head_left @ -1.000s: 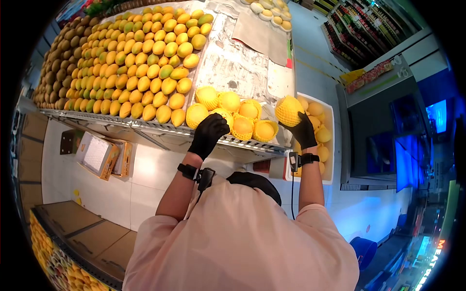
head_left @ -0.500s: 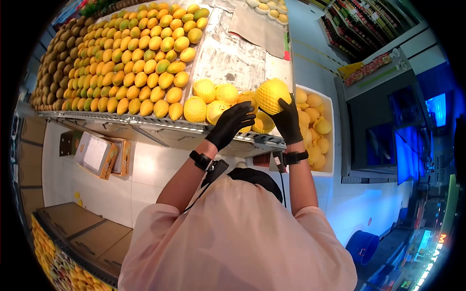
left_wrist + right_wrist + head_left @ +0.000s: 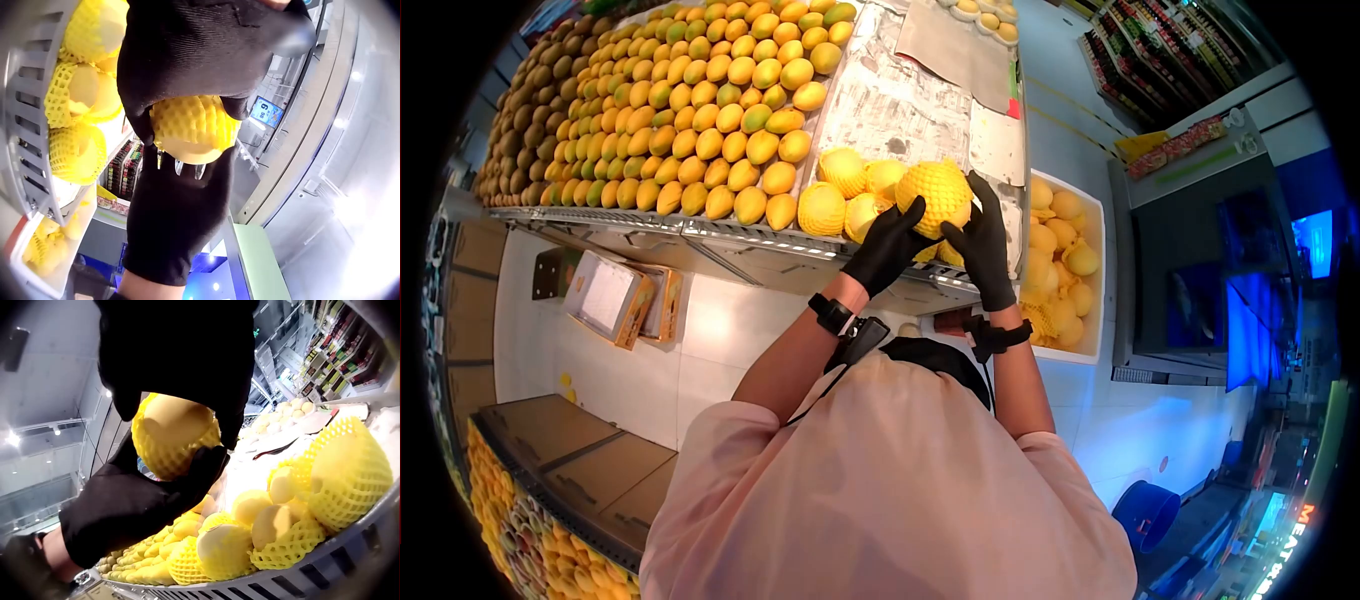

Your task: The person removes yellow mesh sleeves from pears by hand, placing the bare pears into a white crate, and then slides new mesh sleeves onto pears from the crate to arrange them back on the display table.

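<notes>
A round yellow fruit (image 3: 935, 195) in a yellow foam net sleeve is held up between both black-gloved hands, over the front edge of the display. My left hand (image 3: 887, 245) grips its left side, thumb up against the netting. From the other side my right hand (image 3: 988, 245) holds it with bent fingers. Bare, smooth skin of the fruit (image 3: 178, 419) shows at one end in the right wrist view, where the net stops. Similar netted fruits (image 3: 821, 208) sit in a small group just behind and left of the hands, partly covered by them.
Rows of mangoes (image 3: 730, 120) fill the display's left part, with brown round fruits (image 3: 530, 120) beyond. A slotted grey rail (image 3: 300, 575) borders the front. To the right stands a white box (image 3: 1100, 290) of yellow fruits. A brown sheet (image 3: 960, 50) lies farther back.
The right hand has carried the netted fruit leftward from beside the white box. My left hand has moved right, away from the grouped fruits, and now grips the same fruit.
</notes>
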{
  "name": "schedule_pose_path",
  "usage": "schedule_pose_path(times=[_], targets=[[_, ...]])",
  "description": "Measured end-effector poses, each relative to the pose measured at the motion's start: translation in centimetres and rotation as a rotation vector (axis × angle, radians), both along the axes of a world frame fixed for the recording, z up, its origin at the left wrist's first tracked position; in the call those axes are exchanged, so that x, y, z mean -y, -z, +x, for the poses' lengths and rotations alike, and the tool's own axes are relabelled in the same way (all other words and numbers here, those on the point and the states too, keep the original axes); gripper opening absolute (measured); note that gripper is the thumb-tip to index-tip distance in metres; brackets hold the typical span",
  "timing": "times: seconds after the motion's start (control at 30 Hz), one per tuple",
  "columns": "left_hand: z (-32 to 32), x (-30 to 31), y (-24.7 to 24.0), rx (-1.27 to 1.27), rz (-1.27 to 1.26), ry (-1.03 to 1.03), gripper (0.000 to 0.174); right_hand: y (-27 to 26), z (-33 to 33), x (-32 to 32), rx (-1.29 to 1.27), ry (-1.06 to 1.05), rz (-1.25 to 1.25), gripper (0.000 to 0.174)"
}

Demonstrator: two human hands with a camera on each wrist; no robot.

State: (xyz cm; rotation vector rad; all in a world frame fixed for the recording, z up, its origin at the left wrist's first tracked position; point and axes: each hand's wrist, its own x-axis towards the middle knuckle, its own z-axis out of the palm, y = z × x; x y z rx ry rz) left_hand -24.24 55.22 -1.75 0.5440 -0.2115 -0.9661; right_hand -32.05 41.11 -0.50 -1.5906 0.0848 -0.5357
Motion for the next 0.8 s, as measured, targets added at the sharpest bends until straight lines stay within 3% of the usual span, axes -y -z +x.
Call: schedule_pose_path(times=[0.07,0.17,0.2,0.4,0.6,0.8], targets=[[0.0,-0.2,0.4,0.007,-0.009,-0.010,0.045,0.2,0.0,1.0,0.025,-0.009,-0.017,0.062],[0.1,-0.4,0.6,0.143,0.012,-0.036,0.046,-1.0,-0.2,1.1,-0.135,0.035,-0.089,0.057],[0.1,-0.5,0.6,0.207,0.025,-0.046,0.046,-2.1,-0.6,0.9,-0.228,-0.039,0.022,0.059],[0.2,-0.4,1.2,0.622,0.242,-0.250,0.059,-2.0,-0.7,1.6,-0.176,-0.167,-0.092,0.079],[0.4,-1.0,0.0,0.773,0.358,-0.319,0.073,-2.9,-1.0,1.5,-0.216,-0.181,-0.112,0.088],[0.1,-1.3,-1.0,0.834,0.298,-0.328,0.084,-2.9,-0.9,1.8,-0.277,-0.064,-0.417,0.090]])
